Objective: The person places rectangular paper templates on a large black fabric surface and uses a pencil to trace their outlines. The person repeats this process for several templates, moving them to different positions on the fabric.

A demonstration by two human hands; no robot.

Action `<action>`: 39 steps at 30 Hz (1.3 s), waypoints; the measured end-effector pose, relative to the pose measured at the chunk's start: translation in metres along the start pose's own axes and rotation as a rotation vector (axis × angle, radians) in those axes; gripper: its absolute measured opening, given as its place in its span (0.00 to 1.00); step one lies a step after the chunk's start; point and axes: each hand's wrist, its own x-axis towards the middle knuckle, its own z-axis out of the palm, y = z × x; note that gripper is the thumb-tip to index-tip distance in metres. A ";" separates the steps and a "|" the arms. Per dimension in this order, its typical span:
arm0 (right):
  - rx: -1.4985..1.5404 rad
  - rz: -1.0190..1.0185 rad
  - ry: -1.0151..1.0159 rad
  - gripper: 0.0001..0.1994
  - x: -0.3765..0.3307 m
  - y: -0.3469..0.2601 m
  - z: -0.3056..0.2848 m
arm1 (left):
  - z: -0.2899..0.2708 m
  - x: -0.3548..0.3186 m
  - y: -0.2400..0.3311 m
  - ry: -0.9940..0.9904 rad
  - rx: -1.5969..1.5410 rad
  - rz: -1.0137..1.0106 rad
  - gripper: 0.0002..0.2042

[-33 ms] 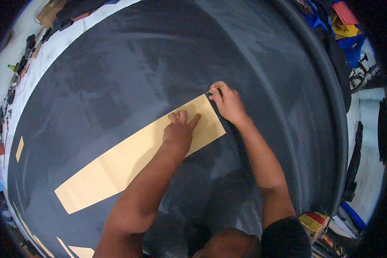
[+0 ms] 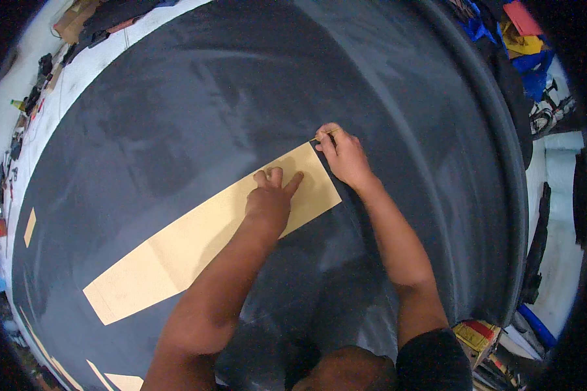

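A long tan paper pattern piece lies aslant on black fabric, its lower left end tapered and its far right end straight. Spread across the piece toward its right end, my left hand presses on it with the fingers apart. Just beyond the far right corner, my right hand pinches a thin yellow pencil-like stick. The stick's tip meets the upper corner of the piece. Part of the pattern's lower edge is hidden by my left forearm.
Smaller tan pattern pieces lie at the left edge and at the lower left. A fold of the fabric runs down the right side. Blue, yellow and red items crowd the upper right. A box stands at the lower right.
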 end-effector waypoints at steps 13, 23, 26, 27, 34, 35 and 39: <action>0.022 -0.090 0.071 0.15 -0.023 0.007 0.005 | -0.001 0.007 0.003 0.023 0.053 -0.002 0.50; -0.145 -0.406 0.092 0.10 -0.023 0.015 0.001 | -0.017 0.005 0.009 -0.080 0.153 -0.003 0.44; -0.250 -0.348 -0.013 0.09 -0.043 0.017 -0.009 | -0.017 0.006 0.006 -0.092 0.136 -0.009 0.45; -0.257 -0.263 -0.075 0.09 -0.057 0.015 -0.013 | -0.011 0.006 0.003 -0.057 0.113 -0.008 0.48; -0.274 -0.316 -0.107 0.06 -0.088 0.022 -0.031 | -0.004 0.009 0.002 -0.016 0.078 0.007 0.54; -0.265 -0.360 -0.077 0.06 -0.087 0.026 -0.032 | -0.005 0.010 0.002 -0.030 0.069 0.010 0.55; -0.279 -0.328 -0.091 0.07 -0.097 0.021 -0.032 | 0.001 0.007 -0.002 0.022 0.065 0.016 0.55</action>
